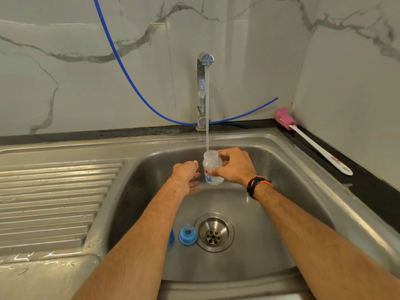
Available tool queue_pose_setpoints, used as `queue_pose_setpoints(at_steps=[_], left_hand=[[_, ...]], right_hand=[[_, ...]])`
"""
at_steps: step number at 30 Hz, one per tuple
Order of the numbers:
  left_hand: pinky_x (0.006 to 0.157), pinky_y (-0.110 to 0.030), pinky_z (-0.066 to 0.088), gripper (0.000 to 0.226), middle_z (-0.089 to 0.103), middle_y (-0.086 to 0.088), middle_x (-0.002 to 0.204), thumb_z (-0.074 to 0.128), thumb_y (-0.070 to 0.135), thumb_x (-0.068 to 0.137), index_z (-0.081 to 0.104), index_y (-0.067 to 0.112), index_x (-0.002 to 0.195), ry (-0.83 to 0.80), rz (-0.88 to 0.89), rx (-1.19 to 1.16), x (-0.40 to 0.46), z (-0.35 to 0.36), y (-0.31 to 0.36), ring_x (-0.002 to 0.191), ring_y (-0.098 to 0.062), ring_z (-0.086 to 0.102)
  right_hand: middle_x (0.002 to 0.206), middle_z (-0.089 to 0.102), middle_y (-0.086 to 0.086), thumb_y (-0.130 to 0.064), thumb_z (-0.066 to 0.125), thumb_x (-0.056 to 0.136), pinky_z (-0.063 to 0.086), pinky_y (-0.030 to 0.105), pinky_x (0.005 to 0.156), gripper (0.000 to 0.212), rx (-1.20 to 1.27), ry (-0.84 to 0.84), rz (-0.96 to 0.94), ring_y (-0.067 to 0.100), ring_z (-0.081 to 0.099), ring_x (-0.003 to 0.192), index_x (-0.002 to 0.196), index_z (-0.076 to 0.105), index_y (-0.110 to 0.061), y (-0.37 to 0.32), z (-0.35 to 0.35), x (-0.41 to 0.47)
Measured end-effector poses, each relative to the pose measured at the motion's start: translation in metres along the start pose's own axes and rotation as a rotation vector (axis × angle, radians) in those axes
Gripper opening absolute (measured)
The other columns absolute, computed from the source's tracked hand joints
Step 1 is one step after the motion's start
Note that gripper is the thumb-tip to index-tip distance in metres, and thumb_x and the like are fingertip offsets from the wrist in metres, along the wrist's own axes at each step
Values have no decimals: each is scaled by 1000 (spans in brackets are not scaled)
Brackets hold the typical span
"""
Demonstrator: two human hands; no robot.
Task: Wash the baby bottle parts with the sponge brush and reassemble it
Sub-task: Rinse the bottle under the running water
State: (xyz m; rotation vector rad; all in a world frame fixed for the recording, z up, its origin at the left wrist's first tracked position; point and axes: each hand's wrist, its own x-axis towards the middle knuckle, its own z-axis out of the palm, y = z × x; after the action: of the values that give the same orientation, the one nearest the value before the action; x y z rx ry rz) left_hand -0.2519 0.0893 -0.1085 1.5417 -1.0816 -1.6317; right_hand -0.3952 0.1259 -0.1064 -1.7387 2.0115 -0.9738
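Observation:
My right hand (234,166) grips the clear baby bottle body (211,164) upright over the sink basin, its open mouth under the running water stream (207,131). My left hand (187,176) hovers just left of the bottle with relaxed fingers, holding nothing. On the basin floor beside the drain lies the blue collar with its nipple (187,234). A second blue part (171,237) peeks out from behind my left forearm, mostly hidden. The sponge brush (311,140), pink head and white handle, lies on the dark counter at the right.
The chrome tap (202,87) stands at the back of the steel sink (287,161). The drain strainer (213,232) sits in the middle of the basin. A ribbed drainboard (52,204) lies to the left. A blue tube (129,72) hangs along the marble wall.

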Motion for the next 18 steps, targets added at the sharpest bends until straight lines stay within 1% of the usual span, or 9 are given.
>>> queue_pose_setpoints(at_steps=[2,4,6,8,9,11,13,16,18], left_hand=[[85,-46,51,28,67,-11,110,49,32,100,62,12,115,-21,-19,15,-1,0,-1,104,-28,61],[88,-46,52,31,67,-11,109,46,36,101,61,12,115,-37,-22,16,-1,0,-2,103,-28,63],[86,-44,52,36,65,-10,115,45,38,101,59,12,121,-29,-21,18,1,0,-2,105,-27,61],[84,-42,51,37,63,-9,118,45,38,101,58,12,124,-16,-15,18,2,0,-2,107,-27,59],[85,-42,51,36,62,-9,119,45,37,101,58,12,124,-12,-13,13,2,0,-2,107,-27,58],[90,-43,51,35,62,-9,119,46,36,101,58,12,125,-9,-14,1,3,0,-3,107,-27,58],[93,-45,51,35,61,-10,121,46,36,101,58,13,124,-16,-25,-2,4,0,-3,107,-28,58],[86,-49,52,38,60,-13,122,46,39,100,58,10,121,-58,-98,0,3,0,-2,104,-32,59],[85,-56,53,47,57,-19,124,46,45,99,54,5,123,-136,-208,-36,0,-2,-2,109,-41,57]], right_hand=[[112,73,-1,-33,88,69,52,26,91,56,78,-83,-7,10,67,99,120,70,-20,3,-7,3],[107,75,-4,-38,89,66,52,27,90,54,54,-179,19,8,67,96,115,73,-21,7,-14,1],[106,75,-3,-38,89,65,52,25,86,55,-14,-124,52,10,67,96,115,74,-21,12,-16,-4],[108,74,-2,-33,90,65,54,30,91,58,-41,-16,35,12,68,99,119,71,-22,14,-17,-7],[108,74,-2,-33,90,65,54,32,94,58,-8,-13,21,12,68,99,119,71,-23,15,-19,-7],[103,76,-5,-35,90,64,54,35,95,53,61,-124,13,8,69,96,114,74,-25,18,-24,-5],[95,77,-6,-39,90,63,53,31,91,46,0,-208,27,8,69,92,105,77,-25,19,-27,-5],[100,76,-4,-32,90,63,54,29,89,52,-80,-70,19,11,69,92,112,75,-25,19,-23,-5],[101,76,-6,-26,92,60,56,34,93,57,85,-31,-6,9,70,94,115,74,-24,18,-23,-4]])
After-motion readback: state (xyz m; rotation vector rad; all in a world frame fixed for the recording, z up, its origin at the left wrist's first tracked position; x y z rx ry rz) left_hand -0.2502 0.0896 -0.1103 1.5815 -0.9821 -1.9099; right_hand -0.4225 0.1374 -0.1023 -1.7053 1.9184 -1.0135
